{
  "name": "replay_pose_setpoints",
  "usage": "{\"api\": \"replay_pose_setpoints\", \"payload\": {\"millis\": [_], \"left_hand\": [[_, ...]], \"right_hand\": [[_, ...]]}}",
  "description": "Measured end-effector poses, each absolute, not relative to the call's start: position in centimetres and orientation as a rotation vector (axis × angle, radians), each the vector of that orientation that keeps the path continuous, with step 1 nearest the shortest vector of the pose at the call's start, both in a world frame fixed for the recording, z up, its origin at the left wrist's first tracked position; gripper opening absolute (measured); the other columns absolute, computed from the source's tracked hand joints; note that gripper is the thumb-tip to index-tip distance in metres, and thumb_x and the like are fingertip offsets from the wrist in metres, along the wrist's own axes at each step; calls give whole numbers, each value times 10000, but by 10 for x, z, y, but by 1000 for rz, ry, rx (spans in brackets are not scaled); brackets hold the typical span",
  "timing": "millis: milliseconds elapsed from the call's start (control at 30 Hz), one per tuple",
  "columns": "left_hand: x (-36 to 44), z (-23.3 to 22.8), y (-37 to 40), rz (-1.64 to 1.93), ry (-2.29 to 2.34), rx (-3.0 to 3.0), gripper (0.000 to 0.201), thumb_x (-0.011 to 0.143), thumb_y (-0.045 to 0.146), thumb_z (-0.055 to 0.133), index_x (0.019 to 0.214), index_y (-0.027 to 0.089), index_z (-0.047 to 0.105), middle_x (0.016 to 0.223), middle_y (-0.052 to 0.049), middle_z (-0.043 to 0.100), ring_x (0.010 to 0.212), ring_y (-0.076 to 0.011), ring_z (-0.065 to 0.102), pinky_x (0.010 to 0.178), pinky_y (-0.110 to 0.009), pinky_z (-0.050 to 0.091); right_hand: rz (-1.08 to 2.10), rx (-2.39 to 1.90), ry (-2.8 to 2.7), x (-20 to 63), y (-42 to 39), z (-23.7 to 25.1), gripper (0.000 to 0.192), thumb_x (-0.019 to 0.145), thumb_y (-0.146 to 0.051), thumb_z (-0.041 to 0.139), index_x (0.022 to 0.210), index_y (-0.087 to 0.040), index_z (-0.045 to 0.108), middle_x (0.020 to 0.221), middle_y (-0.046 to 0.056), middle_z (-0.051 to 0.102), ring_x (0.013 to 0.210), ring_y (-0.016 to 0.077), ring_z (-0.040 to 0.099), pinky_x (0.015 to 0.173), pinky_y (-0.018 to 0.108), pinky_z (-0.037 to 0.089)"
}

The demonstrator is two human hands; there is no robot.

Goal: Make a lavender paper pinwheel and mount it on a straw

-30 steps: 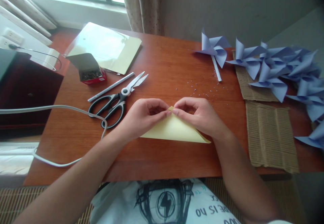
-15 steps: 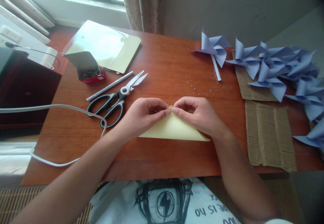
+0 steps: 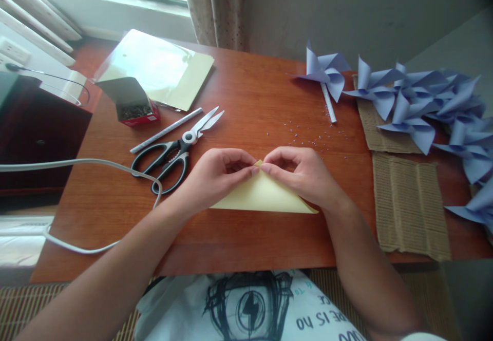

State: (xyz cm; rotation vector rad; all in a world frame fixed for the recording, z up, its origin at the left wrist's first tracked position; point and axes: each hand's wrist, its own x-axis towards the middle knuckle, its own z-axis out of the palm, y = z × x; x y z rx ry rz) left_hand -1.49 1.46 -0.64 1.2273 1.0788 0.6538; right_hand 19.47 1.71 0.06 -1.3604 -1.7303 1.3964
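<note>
A sheet of yellow paper (image 3: 265,197), folded over into a triangle, lies on the table in front of me with its tip pointing away. My left hand (image 3: 221,174) pinches the tip from the left between thumb and fingers. From the right, my right hand (image 3: 298,174) pinches the same tip, the two thumbs almost meeting. The fold's long edge faces my body, and its right corner curls up slightly. Black-handled scissors (image 3: 179,148) lie with blades parted just left of my left hand.
A patterned paper stick (image 3: 165,130), an open red box (image 3: 136,110) of small dark pieces and a plastic sleeve with yellow paper (image 3: 192,81) lie at left. A white cable (image 3: 88,162) crosses the left edge. Blue pinwheels (image 3: 412,120) and corrugated cardboard (image 3: 410,207) occupy the right; one pinwheel (image 3: 327,69) has a stick.
Both hands keep their pinch on the paper's tip. The paper's near edge has shifted very slightly; otherwise the view is almost the same.
</note>
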Motion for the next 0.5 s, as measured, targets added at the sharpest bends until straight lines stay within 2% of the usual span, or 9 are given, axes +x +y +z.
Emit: {"api": "replay_pose_setpoints", "payload": {"millis": [500], "left_hand": [[-14, -5, 14, 652, 1087, 1214, 284, 811, 406, 778, 862, 127, 768, 798, -56, 738, 706, -164, 652, 594, -227, 499]], "right_hand": [[1385, -1365, -1739, 195, 18, 0, 284, 883, -471, 711, 843, -192, 747, 809, 29, 748, 713, 165, 652, 636, 270, 484]]}}
